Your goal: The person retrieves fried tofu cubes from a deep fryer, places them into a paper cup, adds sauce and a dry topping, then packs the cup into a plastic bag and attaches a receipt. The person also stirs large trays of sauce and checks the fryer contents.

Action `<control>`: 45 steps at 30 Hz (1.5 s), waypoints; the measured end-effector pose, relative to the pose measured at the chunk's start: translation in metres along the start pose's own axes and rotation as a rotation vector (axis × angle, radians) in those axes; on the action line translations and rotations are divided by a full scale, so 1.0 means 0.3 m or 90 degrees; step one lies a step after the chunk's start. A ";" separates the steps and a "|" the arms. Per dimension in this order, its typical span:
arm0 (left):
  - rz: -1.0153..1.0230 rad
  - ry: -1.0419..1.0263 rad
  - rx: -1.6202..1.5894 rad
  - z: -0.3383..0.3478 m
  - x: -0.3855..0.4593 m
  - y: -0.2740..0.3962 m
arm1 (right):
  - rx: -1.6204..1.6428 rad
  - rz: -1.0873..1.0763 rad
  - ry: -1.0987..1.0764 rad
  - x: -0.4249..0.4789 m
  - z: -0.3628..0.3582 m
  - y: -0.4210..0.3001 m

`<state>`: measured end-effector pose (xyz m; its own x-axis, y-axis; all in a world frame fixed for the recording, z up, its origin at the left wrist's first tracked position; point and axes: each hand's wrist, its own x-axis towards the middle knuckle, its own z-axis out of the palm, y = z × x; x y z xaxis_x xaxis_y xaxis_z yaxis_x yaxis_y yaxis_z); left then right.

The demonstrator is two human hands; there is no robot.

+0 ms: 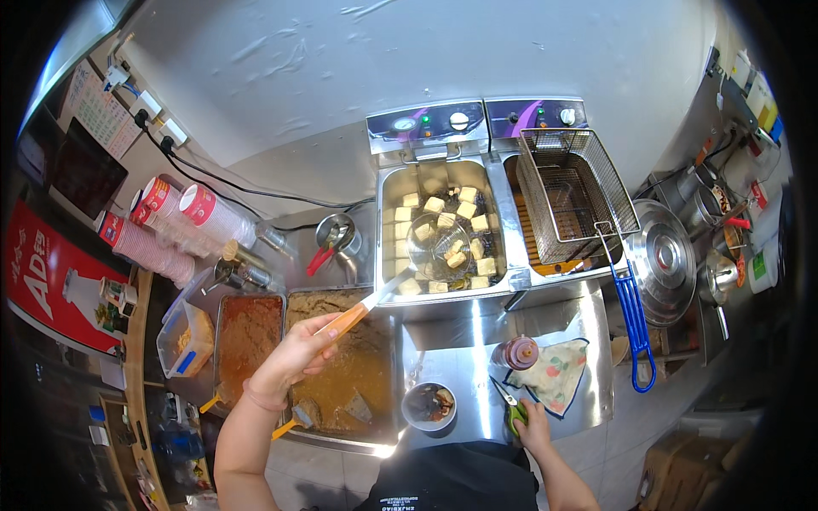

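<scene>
My left hand (313, 345) grips the wooden handle of a wire skimmer (422, 246). The skimmer's round mesh head is over the left fryer vat (382, 255), with a couple of tofu cubes showing in it. Many pale tofu cubes (434, 204) lie in the dark oil around it. Low on the right, my right hand (533, 425) is on the green handles of scissors (516, 412), blades pointing away from me on the steel counter. Whether its fingers are through the handles is hard to tell. A paper cup (428, 407) with dark food stands left of the scissors.
A sauce bottle (519, 353) and a patterned cloth (559, 377) lie beyond my right hand. A wire fry basket (569, 191) rests over the right fryer, its blue handle (632, 326) jutting forward. Left are trays of red (249, 338) and brown sauce (345, 358), and stacked cups (214, 214).
</scene>
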<state>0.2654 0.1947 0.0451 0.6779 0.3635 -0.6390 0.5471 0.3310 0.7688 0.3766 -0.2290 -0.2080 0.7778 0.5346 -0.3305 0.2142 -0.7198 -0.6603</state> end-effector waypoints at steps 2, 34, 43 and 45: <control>0.011 0.015 0.006 -0.004 -0.012 -0.003 | -0.003 -0.006 -0.007 -0.001 0.002 -0.005; -0.035 -0.112 -0.306 0.213 0.092 -0.099 | 0.246 -0.141 -0.109 -0.169 -0.247 -0.195; -0.022 -0.116 -0.344 0.226 0.027 -0.178 | 0.321 -0.162 -0.127 -0.143 -0.339 -0.384; 0.001 -0.104 -0.331 0.241 -0.036 -0.189 | 0.263 -0.205 -0.111 -0.115 -0.402 -0.456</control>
<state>0.2625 0.1091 0.0104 0.7688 0.2376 -0.5937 0.2591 0.7331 0.6289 0.3916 -0.2024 -0.0247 0.5948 0.7894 -0.1519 0.1480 -0.2932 -0.9445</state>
